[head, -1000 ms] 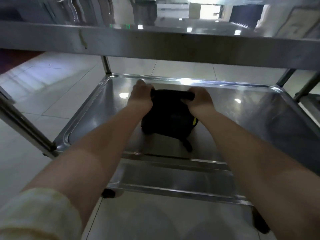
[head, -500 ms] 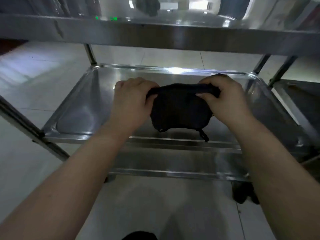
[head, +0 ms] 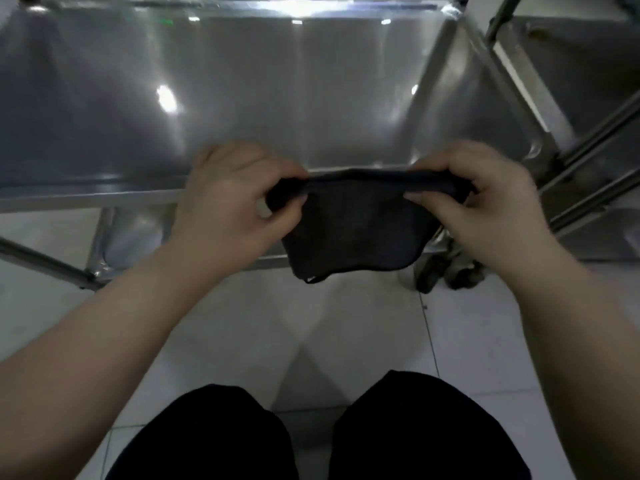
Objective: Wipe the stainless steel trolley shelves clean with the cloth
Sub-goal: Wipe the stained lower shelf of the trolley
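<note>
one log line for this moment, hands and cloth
left hand: pinching cloth's top edge | right hand: pinching same edge | black cloth: stretched between hands, hanging off the shelf | trolley shelf: bare steel

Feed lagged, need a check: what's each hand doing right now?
Left hand: closed, pinching the left end of the dark cloth.
Right hand: closed, pinching the cloth's right end.

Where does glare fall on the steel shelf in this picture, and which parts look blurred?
In the head view, bright glare spots sit on the trolley shelf, strongest along its far rim and left of centre; both the left hand and right hand are softened by motion blur, and the dark cloth shows almost no texture.
</note>
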`<control>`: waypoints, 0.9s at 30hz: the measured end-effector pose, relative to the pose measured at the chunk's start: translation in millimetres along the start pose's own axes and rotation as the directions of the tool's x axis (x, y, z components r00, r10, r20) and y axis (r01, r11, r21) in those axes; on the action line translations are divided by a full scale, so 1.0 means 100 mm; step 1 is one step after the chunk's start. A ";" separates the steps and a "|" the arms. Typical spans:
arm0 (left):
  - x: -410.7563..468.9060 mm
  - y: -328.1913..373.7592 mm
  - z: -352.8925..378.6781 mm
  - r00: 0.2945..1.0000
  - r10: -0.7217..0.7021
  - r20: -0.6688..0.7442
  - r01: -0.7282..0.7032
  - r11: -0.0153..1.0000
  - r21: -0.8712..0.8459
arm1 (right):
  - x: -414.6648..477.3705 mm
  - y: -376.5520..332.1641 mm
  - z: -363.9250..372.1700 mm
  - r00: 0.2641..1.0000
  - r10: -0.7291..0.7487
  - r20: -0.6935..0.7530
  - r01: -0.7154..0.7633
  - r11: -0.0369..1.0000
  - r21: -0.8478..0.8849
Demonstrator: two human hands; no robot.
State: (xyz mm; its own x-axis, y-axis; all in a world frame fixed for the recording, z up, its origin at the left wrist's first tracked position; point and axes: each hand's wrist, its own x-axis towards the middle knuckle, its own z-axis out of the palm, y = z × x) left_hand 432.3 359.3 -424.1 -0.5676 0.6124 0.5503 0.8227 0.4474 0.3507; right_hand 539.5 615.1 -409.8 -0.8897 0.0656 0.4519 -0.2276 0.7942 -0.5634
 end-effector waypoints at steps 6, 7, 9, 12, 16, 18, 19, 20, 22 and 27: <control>-0.43 -0.08 0.99 0.937 -0.088 0.339 0.104 0.994 -0.029 | -0.79 0.81 0.60 0.968 0.231 0.098 -0.233 0.972 0.012; -0.48 -0.11 1.14 0.931 -0.089 0.353 0.104 0.994 -0.024 | -0.87 0.93 0.69 0.967 0.241 0.087 -0.244 0.970 0.017; -0.56 -0.17 1.43 0.921 -0.099 0.376 0.116 0.993 -0.021 | -1.00 1.16 0.83 0.964 0.255 0.080 -0.257 0.966 0.017; -0.68 -0.24 1.85 0.886 -0.152 0.438 0.204 0.976 -0.073 | -1.14 1.45 1.00 0.950 0.307 0.054 -0.309 0.951 0.021; -0.40 -0.33 2.36 0.862 -0.377 0.340 0.486 0.805 -0.339 | -0.88 1.85 1.07 0.888 0.449 -0.100 -0.446 0.893 0.052; -0.12 -0.45 2.66 0.860 -0.446 0.246 0.509 0.781 -0.362 | -0.51 2.13 1.13 0.889 0.424 -0.175 -0.434 0.901 -0.018; -0.01 -0.55 2.82 0.851 -0.481 0.210 0.525 0.786 -0.327 | -0.32 2.30 1.18 0.893 0.413 -0.178 -0.433 0.897 -0.093; 0.06 -0.66 2.96 0.834 -0.515 0.199 0.552 0.789 -0.270 | -0.16 2.47 1.26 0.895 0.423 -0.144 -0.446 0.864 -0.235; 0.02 -0.90 3.17 0.790 -0.559 0.250 0.593 0.800 -0.085 | -0.01 2.72 1.52 0.852 0.524 -0.022 -0.443 0.697 -0.564; -0.48 -1.48 3.16 0.794 -0.490 0.359 0.379 0.862 0.337 | -0.30 2.82 2.12 0.818 0.444 0.365 -0.231 0.835 -0.499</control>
State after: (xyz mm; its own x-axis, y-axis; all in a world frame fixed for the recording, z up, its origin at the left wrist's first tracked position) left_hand 328.2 469.2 -741.7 -0.8653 0.5012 -0.0065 0.4832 0.8375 0.2552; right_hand 417.8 709.2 -728.8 -0.9735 0.1858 -0.1333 0.2127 0.9496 -0.2303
